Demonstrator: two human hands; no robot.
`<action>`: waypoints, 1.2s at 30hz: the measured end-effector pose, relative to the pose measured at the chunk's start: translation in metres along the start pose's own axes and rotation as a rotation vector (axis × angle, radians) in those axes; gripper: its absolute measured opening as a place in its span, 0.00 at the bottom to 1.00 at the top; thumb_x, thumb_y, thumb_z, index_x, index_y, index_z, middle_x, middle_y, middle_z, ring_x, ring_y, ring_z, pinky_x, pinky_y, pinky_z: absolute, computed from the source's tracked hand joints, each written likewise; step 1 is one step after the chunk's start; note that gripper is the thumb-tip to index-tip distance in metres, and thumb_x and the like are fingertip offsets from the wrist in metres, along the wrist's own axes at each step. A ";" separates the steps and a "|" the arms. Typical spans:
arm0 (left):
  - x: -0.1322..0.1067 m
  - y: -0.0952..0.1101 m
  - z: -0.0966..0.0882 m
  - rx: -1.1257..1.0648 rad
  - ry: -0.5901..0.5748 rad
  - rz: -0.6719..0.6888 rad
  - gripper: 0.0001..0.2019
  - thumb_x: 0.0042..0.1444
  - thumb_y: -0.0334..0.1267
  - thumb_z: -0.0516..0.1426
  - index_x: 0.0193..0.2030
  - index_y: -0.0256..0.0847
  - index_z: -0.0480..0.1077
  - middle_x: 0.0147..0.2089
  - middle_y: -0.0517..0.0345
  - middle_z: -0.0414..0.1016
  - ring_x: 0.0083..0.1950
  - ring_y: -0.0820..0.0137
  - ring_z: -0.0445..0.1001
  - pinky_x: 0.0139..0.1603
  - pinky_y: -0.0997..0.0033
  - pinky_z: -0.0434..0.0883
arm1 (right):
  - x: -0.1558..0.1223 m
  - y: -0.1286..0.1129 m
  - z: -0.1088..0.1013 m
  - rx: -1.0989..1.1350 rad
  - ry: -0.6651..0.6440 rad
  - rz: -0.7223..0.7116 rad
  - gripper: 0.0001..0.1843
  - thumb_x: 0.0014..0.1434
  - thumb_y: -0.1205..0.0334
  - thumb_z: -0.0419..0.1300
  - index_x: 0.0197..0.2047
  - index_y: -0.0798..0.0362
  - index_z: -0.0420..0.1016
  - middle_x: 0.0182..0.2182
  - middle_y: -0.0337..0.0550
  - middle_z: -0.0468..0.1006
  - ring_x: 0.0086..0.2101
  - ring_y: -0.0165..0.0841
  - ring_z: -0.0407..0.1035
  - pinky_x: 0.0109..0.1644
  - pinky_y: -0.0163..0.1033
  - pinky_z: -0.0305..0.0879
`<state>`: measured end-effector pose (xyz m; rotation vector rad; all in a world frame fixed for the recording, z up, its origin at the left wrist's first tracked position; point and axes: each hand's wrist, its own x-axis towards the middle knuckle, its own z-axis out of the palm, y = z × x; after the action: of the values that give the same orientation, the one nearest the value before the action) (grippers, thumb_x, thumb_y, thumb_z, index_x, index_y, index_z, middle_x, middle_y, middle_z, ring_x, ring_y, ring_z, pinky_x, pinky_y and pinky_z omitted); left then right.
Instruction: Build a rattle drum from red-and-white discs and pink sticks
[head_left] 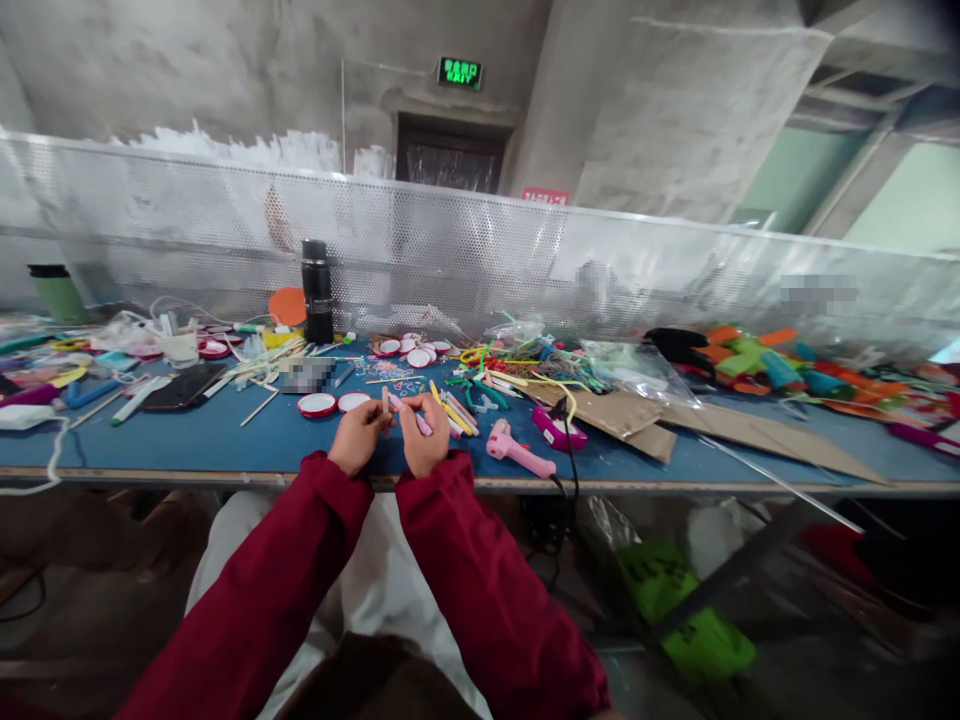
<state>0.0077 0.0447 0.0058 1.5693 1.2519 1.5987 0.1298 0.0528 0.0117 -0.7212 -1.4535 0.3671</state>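
My left hand (358, 438) is closed, its thumb and fingers pinching a small, narrow tan stick (385, 401) held upright. Close beside it, my right hand (427, 446) grips a lilac-pink marker pen (396, 401) that points towards the stick. I cannot make out whether the pen's tip touches it. Just right of my right hand lie several yellow, white and pink markers (459, 413). Two round lids with red rims, one of them a white-faced lid (316, 404), lie on the blue table behind my left hand.
A pink glue gun (517, 449) lies at the table's front edge, its black cord hanging down. A black bottle (318, 295) stands behind. A phone (184, 387), loose sticks (259, 408), tangled colourful strips (525, 360) and cardboard (637, 425) spread across the blue table (225, 440).
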 end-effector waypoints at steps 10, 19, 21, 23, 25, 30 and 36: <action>0.000 0.000 0.000 -0.008 -0.026 0.011 0.05 0.49 0.38 0.58 0.28 0.39 0.71 0.26 0.60 0.70 0.29 0.70 0.66 0.33 0.70 0.64 | 0.001 0.002 0.002 -0.031 -0.043 0.020 0.09 0.61 0.57 0.57 0.31 0.49 0.73 0.30 0.39 0.77 0.35 0.35 0.71 0.44 0.41 0.66; 0.001 -0.002 0.000 -0.008 -0.032 -0.010 0.06 0.48 0.37 0.57 0.30 0.38 0.71 0.27 0.60 0.70 0.29 0.71 0.66 0.33 0.71 0.64 | 0.001 0.004 0.002 -0.050 -0.002 -0.035 0.07 0.61 0.59 0.57 0.33 0.49 0.73 0.30 0.39 0.78 0.35 0.35 0.71 0.46 0.41 0.64; 0.001 -0.003 0.000 -0.012 -0.038 -0.007 0.06 0.48 0.37 0.56 0.31 0.38 0.71 0.27 0.60 0.70 0.29 0.71 0.66 0.34 0.71 0.64 | 0.001 0.003 0.002 -0.044 -0.012 -0.050 0.07 0.61 0.59 0.57 0.32 0.49 0.73 0.29 0.38 0.78 0.34 0.34 0.71 0.45 0.40 0.64; 0.001 -0.004 -0.001 -0.011 -0.043 -0.008 0.07 0.48 0.37 0.56 0.32 0.37 0.72 0.26 0.61 0.70 0.28 0.71 0.66 0.34 0.71 0.64 | 0.001 0.004 0.002 -0.045 -0.009 -0.055 0.07 0.61 0.59 0.57 0.33 0.49 0.73 0.29 0.38 0.77 0.34 0.34 0.71 0.43 0.39 0.64; 0.002 -0.005 -0.001 -0.008 -0.042 -0.012 0.07 0.48 0.36 0.56 0.33 0.37 0.72 0.27 0.60 0.71 0.29 0.71 0.66 0.34 0.71 0.64 | 0.001 0.005 0.002 -0.052 0.000 -0.055 0.06 0.61 0.60 0.57 0.33 0.49 0.73 0.29 0.38 0.77 0.34 0.34 0.70 0.43 0.39 0.64; 0.002 -0.004 0.000 -0.010 -0.039 -0.020 0.07 0.47 0.37 0.57 0.32 0.37 0.73 0.27 0.60 0.71 0.29 0.71 0.67 0.33 0.71 0.65 | 0.001 0.009 0.002 -0.038 -0.007 -0.038 0.06 0.62 0.60 0.56 0.34 0.49 0.73 0.30 0.39 0.77 0.36 0.35 0.71 0.44 0.40 0.65; 0.001 -0.003 0.000 -0.018 -0.039 -0.010 0.06 0.48 0.37 0.57 0.31 0.37 0.71 0.27 0.61 0.70 0.28 0.71 0.67 0.33 0.71 0.65 | 0.000 0.008 0.003 -0.010 -0.019 -0.033 0.07 0.61 0.58 0.56 0.34 0.49 0.73 0.30 0.39 0.77 0.36 0.35 0.71 0.44 0.40 0.65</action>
<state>0.0070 0.0469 0.0041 1.5734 1.2196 1.5612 0.1286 0.0594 0.0066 -0.7033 -1.4841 0.3423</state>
